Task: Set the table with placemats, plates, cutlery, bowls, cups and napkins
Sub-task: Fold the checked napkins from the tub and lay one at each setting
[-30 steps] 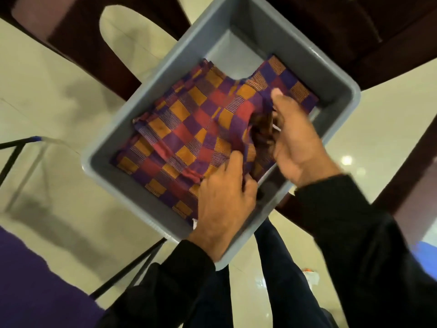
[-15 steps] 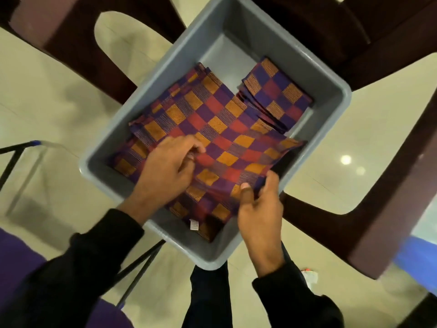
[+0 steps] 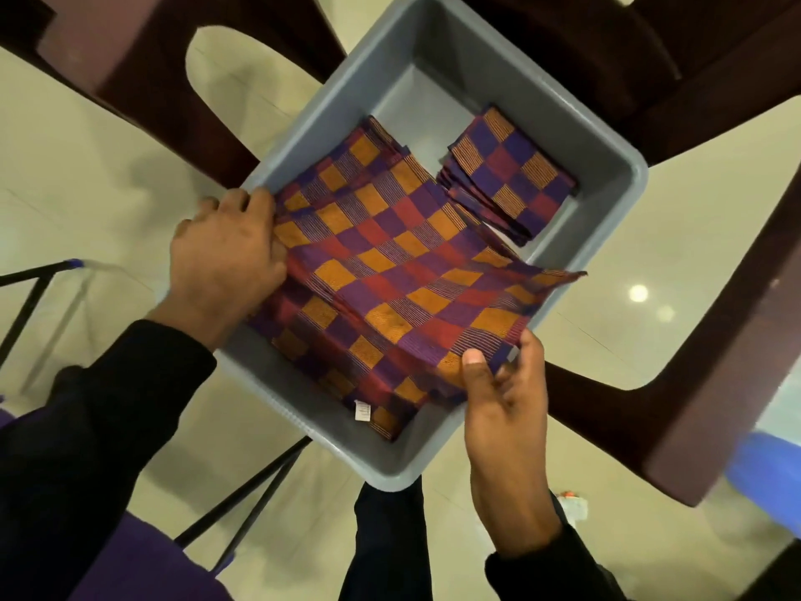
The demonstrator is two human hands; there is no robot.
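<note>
My right hand [image 3: 505,409] pinches the top placemat [image 3: 390,275] at its near corner, my left hand [image 3: 225,253] grips its opposite edge; it lies half-lifted in the grey bin [image 3: 563,136]. Lift evenly, leaving the folded napkins [image 3: 511,175] undisturbed.

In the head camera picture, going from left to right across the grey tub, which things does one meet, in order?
left hand gripping the cloth's left edge → large checked cloth → right hand pinching its near right corner → small stack of folded checked cloths → right wall of the grey tub
</note>
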